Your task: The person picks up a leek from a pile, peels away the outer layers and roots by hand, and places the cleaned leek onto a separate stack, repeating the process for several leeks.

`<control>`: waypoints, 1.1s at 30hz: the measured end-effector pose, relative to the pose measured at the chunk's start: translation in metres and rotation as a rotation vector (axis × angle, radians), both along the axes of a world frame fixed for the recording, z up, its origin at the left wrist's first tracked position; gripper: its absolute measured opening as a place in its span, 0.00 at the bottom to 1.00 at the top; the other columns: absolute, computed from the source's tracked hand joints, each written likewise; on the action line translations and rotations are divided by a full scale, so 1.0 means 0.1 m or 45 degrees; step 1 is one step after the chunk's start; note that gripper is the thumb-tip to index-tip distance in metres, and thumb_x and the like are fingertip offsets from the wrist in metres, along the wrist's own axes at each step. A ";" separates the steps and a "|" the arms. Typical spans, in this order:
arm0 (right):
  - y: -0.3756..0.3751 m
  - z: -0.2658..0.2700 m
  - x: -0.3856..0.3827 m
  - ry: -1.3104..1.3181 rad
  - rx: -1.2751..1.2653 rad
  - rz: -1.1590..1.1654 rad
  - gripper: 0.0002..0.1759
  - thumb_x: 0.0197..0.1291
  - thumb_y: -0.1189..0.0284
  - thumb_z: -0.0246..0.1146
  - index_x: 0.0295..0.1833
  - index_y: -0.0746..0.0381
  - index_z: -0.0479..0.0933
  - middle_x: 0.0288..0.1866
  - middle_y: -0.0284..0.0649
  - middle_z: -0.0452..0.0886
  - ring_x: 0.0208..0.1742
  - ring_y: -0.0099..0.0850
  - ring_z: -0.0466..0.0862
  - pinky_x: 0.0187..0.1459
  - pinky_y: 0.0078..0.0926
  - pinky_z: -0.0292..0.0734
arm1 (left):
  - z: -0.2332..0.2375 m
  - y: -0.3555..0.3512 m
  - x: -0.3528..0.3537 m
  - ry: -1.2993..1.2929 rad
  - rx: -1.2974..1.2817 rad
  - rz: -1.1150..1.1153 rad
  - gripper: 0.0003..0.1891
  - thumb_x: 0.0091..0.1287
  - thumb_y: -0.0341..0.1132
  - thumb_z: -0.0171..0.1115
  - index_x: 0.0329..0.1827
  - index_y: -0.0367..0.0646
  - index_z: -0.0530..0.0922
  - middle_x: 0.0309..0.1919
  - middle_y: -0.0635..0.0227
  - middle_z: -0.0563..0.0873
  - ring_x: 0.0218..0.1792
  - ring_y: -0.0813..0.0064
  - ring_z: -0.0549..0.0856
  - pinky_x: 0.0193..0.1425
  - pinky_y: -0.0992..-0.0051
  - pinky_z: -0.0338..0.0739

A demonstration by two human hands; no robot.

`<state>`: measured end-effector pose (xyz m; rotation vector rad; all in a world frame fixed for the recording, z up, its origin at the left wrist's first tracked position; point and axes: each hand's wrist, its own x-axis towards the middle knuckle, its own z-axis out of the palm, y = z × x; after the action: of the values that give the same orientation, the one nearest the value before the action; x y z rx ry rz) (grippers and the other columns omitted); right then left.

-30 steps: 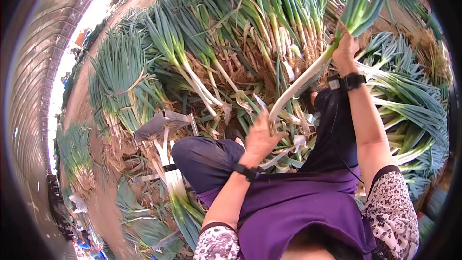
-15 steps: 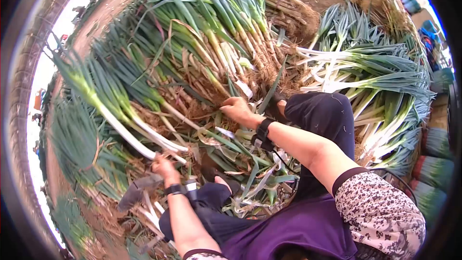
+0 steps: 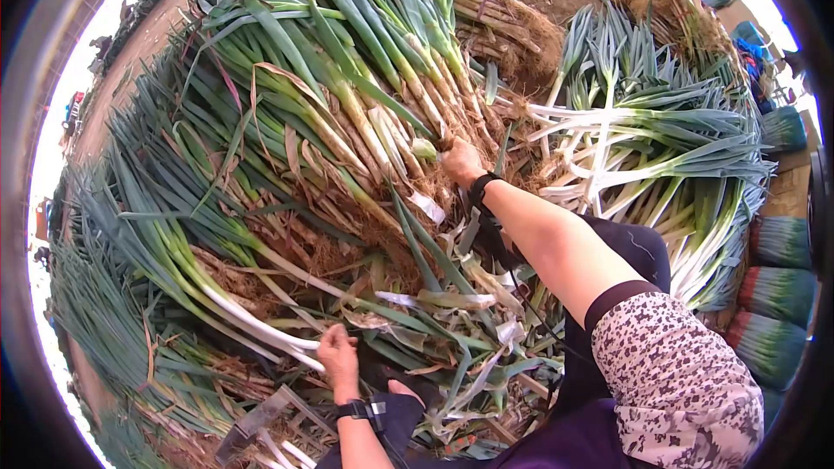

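My left hand (image 3: 339, 358) is closed around the lower white ends of a few cleaned leeks (image 3: 234, 308), whose green tops point up and left. Farther up, my right hand (image 3: 460, 163) reaches into the big pile of uncleaned leeks (image 3: 347, 113). Its fingers are curled around the root end of a leek (image 3: 430, 108) there; the fingertips are partly hidden. Dry brown skins and roots cling to the pile's stalks near that hand.
Cleaned white leeks (image 3: 608, 135) lie heaped on the right. Peeled leaves and scraps (image 3: 452, 330) cover the ground before my legs. A grey metal frame (image 3: 258, 424) stands at lower left. Bundled greens (image 3: 773, 295) line the far right edge. A cable hangs by my right arm.
My right hand has moved up and away from me to the pile's root ends. The left hand has shifted right and down with the cleaned leeks, which now lie lower.
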<state>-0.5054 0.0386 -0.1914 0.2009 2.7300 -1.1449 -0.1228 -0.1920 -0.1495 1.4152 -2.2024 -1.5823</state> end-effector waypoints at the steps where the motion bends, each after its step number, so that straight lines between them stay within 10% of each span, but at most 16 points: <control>1: 0.00 0.03 0.04 0.028 0.130 0.043 0.20 0.51 0.70 0.63 0.52 0.61 0.74 0.48 0.48 0.79 0.56 0.46 0.77 0.56 0.40 0.73 | -0.03 0.10 -0.04 -0.020 0.073 -0.054 0.12 0.69 0.36 0.58 0.45 0.34 0.79 0.31 0.66 0.84 0.24 0.79 0.82 0.27 0.80 0.75; 6: -0.07 -0.06 0.04 -0.024 0.371 -0.053 0.30 0.48 0.69 0.68 0.58 0.61 0.67 0.61 0.48 0.68 0.65 0.47 0.68 0.61 0.42 0.68 | -0.27 0.52 -0.12 0.054 0.018 -0.428 0.11 0.66 0.34 0.60 0.42 0.33 0.80 0.30 0.58 0.85 0.29 0.68 0.85 0.36 0.73 0.78; 11: 0.09 -0.23 -0.17 -0.162 0.336 0.140 0.25 0.51 0.67 0.64 0.55 0.63 0.71 0.49 0.55 0.79 0.51 0.48 0.80 0.57 0.38 0.72 | -0.16 0.71 -0.20 -0.024 -0.149 -0.641 0.11 0.63 0.34 0.62 0.41 0.35 0.82 0.32 0.51 0.86 0.35 0.61 0.87 0.42 0.69 0.78; 13: 0.14 -0.30 -0.27 0.264 0.587 1.486 0.17 0.53 0.68 0.62 0.49 0.60 0.78 0.38 0.49 0.83 0.45 0.45 0.83 0.49 0.36 0.76 | -0.25 0.74 -0.23 0.046 -0.100 -0.610 0.12 0.64 0.35 0.63 0.42 0.33 0.81 0.25 0.65 0.84 0.26 0.79 0.82 0.35 0.76 0.77; 15: 0.23 -0.22 -0.19 0.342 0.390 1.281 0.11 0.56 0.69 0.58 0.41 0.58 0.82 0.31 0.45 0.83 0.35 0.37 0.83 0.39 0.33 0.76 | -0.13 0.77 -0.33 0.074 -0.106 -0.629 0.11 0.65 0.35 0.62 0.41 0.33 0.81 0.24 0.67 0.83 0.27 0.80 0.82 0.34 0.77 0.76; 17: 0.35 0.38 -0.13 -0.352 -0.307 0.770 0.12 0.57 0.67 0.57 0.40 0.60 0.82 0.29 0.41 0.82 0.30 0.30 0.80 0.34 0.28 0.74 | 0.07 0.77 -0.57 0.146 -0.012 -0.643 0.11 0.66 0.33 0.60 0.40 0.32 0.80 0.25 0.68 0.83 0.27 0.81 0.81 0.33 0.78 0.76; 18: 0.49 0.51 -0.15 -0.178 -0.396 1.051 0.14 0.56 0.64 0.57 0.38 0.61 0.82 0.29 0.36 0.80 0.30 0.27 0.77 0.34 0.28 0.72 | 0.14 0.77 -0.70 0.218 0.128 -0.579 0.10 0.68 0.33 0.58 0.41 0.32 0.79 0.27 0.68 0.84 0.26 0.80 0.81 0.33 0.79 0.77; 22: 0.79 1.28 0.14 -0.811 -1.067 0.627 0.11 0.61 0.68 0.56 0.34 0.60 0.81 0.28 0.30 0.79 0.33 0.22 0.78 0.37 0.23 0.72 | 0.58 0.80 -1.19 0.461 0.250 -0.380 0.10 0.70 0.32 0.57 0.45 0.32 0.78 0.30 0.66 0.85 0.27 0.82 0.81 0.33 0.80 0.77; 28: 1.06 2.09 1.26 -1.292 -1.194 0.540 0.04 0.55 0.75 0.58 0.30 0.59 0.78 0.28 0.30 0.80 0.29 0.23 0.77 0.34 0.25 0.72 | 1.02 1.28 -1.79 0.706 0.996 -0.169 0.10 0.70 0.36 0.58 0.43 0.38 0.77 0.34 0.65 0.85 0.30 0.75 0.83 0.34 0.77 0.78; 31: 1.38 1.77 2.17 -0.761 -1.032 1.314 0.04 0.51 0.77 0.62 0.25 0.63 0.78 0.25 0.31 0.79 0.30 0.17 0.77 0.31 0.23 0.73 | 0.90 1.50 -1.97 0.736 1.389 -0.132 0.17 0.69 0.44 0.58 0.50 0.40 0.75 0.39 0.62 0.83 0.39 0.66 0.82 0.43 0.63 0.79; 33: 1.44 2.11 2.84 -1.170 -0.768 0.909 0.04 0.47 0.75 0.65 0.28 0.66 0.81 0.28 0.34 0.83 0.30 0.20 0.79 0.32 0.25 0.75 | 0.89 1.64 -1.98 0.814 1.662 -0.185 0.21 0.68 0.48 0.59 0.53 0.40 0.74 0.41 0.62 0.83 0.41 0.65 0.82 0.45 0.61 0.78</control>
<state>-0.2214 0.1829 0.0191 -0.2567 1.3961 -1.1648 -0.3212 -0.0284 -0.0600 0.5600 -0.8099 -3.1290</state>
